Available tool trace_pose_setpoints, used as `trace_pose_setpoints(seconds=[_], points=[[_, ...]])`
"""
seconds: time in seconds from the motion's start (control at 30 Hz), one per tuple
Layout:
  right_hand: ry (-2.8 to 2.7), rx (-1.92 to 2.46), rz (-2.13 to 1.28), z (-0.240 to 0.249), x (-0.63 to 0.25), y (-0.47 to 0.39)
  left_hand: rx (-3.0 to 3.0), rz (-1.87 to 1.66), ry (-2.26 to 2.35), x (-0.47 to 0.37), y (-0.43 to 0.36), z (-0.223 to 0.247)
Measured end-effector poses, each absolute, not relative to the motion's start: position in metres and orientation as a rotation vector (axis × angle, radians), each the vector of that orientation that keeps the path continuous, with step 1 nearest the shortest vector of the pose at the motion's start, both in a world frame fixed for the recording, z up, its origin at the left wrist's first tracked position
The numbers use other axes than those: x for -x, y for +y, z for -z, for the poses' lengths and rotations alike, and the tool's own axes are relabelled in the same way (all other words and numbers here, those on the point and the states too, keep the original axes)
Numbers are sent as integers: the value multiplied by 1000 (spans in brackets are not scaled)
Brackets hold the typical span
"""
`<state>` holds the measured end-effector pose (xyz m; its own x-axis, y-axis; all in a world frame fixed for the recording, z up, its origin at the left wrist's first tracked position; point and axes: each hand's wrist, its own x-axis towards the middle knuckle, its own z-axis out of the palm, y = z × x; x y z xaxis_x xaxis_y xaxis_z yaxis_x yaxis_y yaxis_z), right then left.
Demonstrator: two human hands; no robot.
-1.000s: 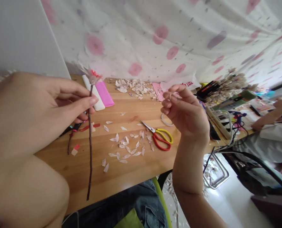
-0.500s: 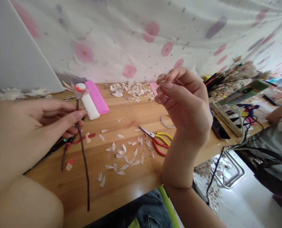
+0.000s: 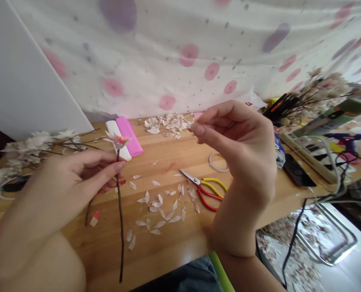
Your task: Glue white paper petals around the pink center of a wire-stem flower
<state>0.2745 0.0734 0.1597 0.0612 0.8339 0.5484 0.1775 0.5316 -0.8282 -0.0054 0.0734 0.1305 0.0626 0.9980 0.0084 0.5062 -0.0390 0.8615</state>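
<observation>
Between the thumb and fingers of my left hand (image 3: 85,174) is a thin dark stem (image 3: 121,227), upright, with a pale flower with a pinkish-red centre (image 3: 118,139) at its top. My right hand (image 3: 238,142) is raised above the table, thumb and fingertips pinched together; anything between them is too small to make out. Several loose pale petals (image 3: 159,199) lie on the wood between the hands. Scissors with yellow and red handles (image 3: 203,184) rest beneath my right hand, beside a white ring (image 3: 212,162). A heap of petals (image 3: 171,123) lies further back.
White and pink strips (image 3: 130,136) lie behind the flower. Finished flowers (image 3: 34,144) are at the left, a grey board (image 3: 40,69) behind them. At the right are a phone (image 3: 299,170), a power strip (image 3: 308,156), a glue gun (image 3: 344,140), cables and more flowers (image 3: 326,91).
The view has shifted, showing more flowers at the left. My left hand and the stem appear further right in view. The fingers of my right hand have closed into a tighter pinch.
</observation>
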Motion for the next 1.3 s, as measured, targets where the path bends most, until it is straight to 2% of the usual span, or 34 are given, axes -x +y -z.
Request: trace_pose_setpoints(seconds=[0.27, 0.53, 0.9, 1.3], points=[[-1530, 956, -454, -162, -273, 64, -1701, -830, 1592, -1, 68, -154], [-1629, 1013, -251, -157, -256, 64, -1313, -926, 1178, -31, 68, -156], [-1827, 726, -136, -155, -236, 66, -1093, -901, 845, -35, 68, -144], [-1850, 712, 67, -154, -232, 64, -1061, -970, 885, -45, 60, -154]])
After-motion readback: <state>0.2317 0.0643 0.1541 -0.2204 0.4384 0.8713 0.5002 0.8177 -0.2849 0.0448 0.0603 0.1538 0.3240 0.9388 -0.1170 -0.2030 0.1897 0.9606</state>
